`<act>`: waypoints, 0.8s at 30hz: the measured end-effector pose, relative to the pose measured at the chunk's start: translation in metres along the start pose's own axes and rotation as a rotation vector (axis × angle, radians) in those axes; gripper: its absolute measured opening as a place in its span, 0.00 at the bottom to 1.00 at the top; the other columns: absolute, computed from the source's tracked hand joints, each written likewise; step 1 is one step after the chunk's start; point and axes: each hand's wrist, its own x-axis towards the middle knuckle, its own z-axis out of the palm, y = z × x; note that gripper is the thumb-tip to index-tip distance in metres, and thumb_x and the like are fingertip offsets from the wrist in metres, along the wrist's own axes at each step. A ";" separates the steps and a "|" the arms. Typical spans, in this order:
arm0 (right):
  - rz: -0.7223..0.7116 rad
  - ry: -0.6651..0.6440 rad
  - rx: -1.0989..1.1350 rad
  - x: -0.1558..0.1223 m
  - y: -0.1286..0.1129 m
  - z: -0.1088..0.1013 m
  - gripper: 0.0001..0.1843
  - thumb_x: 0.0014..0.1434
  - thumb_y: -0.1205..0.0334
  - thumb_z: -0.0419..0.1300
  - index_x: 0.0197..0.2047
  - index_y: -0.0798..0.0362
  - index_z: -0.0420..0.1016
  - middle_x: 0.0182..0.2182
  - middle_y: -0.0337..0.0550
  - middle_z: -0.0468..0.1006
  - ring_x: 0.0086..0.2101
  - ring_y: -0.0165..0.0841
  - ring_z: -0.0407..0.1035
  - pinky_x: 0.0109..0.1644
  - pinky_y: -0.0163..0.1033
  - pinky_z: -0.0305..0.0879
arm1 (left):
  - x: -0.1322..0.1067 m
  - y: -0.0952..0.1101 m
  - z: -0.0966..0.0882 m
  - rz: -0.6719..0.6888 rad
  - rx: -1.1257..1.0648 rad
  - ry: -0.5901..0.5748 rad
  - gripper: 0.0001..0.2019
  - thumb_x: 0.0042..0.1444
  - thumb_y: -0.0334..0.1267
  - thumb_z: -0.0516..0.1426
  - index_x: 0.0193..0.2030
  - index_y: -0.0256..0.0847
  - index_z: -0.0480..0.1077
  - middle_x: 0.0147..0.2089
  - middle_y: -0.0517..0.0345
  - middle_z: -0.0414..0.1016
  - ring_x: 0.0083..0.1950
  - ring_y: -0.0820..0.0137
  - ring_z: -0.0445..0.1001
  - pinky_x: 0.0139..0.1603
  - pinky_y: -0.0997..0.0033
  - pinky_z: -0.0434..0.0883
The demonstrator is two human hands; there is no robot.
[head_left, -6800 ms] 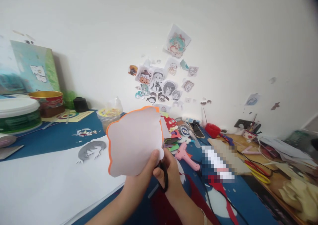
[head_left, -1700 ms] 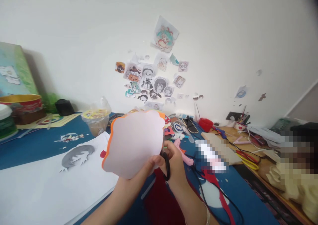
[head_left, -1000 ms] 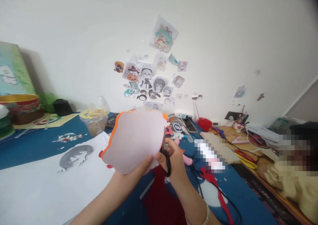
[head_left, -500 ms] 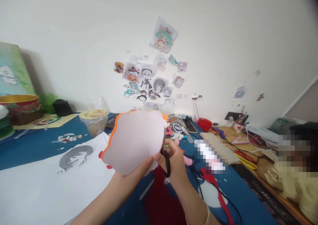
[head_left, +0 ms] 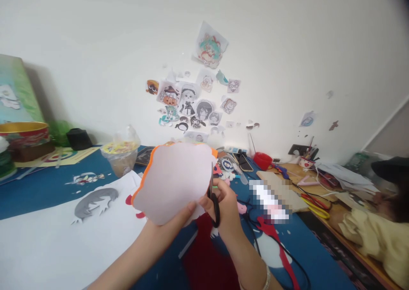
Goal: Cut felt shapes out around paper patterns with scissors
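Observation:
My left hand (head_left: pixel 174 217) grips the lower edge of a rounded white paper cutout (head_left: pixel 175 183), its thumb lying on the pale face. Orange paper shows along the cutout's left and top right edges. In my right hand (head_left: pixel 225 202) is a pair of black-handled scissors (head_left: pixel 216 209), with the blades pointing up along the cutout's right edge. How far the blades are apart I cannot make out. Red bits (head_left: pixel 139 215) peek out at the lower left of the cutout. A large white sheet (head_left: pixel 64 239) with a grey cutout (head_left: pixel 96 202) on it lies to the left.
A lidded plastic cup (head_left: pixel 121 155) stands behind the sheet. On the right lie black cables (head_left: pixel 252 226), red paper scrap (head_left: pixel 277 239), a brown board (head_left: pixel 283 192) and yellow-handled scissors (head_left: pixel 316 207). Another person (head_left: pixel 377 239) is at the right edge. Stickers (head_left: pixel 204 108) cover the wall ahead.
The cutout and both hands have hardly shifted. The scissors' blades look slightly more upright. At the right edge, the person's head has moved a little.

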 end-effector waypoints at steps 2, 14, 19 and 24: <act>0.000 0.009 -0.005 0.000 0.000 0.000 0.24 0.37 0.46 0.69 0.30 0.53 0.66 0.14 0.30 0.65 0.15 0.23 0.54 0.18 0.30 0.51 | 0.003 0.000 -0.002 -0.022 -0.007 -0.022 0.20 0.44 0.51 0.59 0.42 0.42 0.70 0.48 0.50 0.76 0.51 0.57 0.72 0.48 0.64 0.72; -0.005 -0.181 0.005 0.004 0.018 -0.002 0.22 0.46 0.48 0.65 0.37 0.51 0.63 0.20 0.31 0.65 0.20 0.27 0.60 0.25 0.33 0.57 | 0.018 0.010 -0.017 -0.114 0.016 -0.192 0.17 0.48 0.53 0.54 0.20 0.42 0.66 0.19 0.59 0.69 0.25 0.66 0.70 0.33 0.68 0.69; 0.040 -0.301 -0.069 0.003 0.011 -0.006 0.17 0.50 0.51 0.63 0.35 0.52 0.63 0.17 0.28 0.59 0.19 0.25 0.56 0.24 0.31 0.52 | 0.032 0.008 -0.032 -0.199 0.094 -0.127 0.20 0.47 0.54 0.54 0.16 0.42 0.60 0.16 0.63 0.63 0.22 0.70 0.64 0.27 0.71 0.63; 0.117 -0.426 -0.135 0.005 0.006 -0.012 0.17 0.50 0.51 0.63 0.34 0.52 0.63 0.16 0.28 0.59 0.18 0.26 0.58 0.22 0.30 0.52 | 0.039 0.010 -0.047 -0.149 0.123 -0.038 0.19 0.45 0.53 0.56 0.16 0.41 0.59 0.17 0.64 0.60 0.21 0.73 0.59 0.23 0.73 0.59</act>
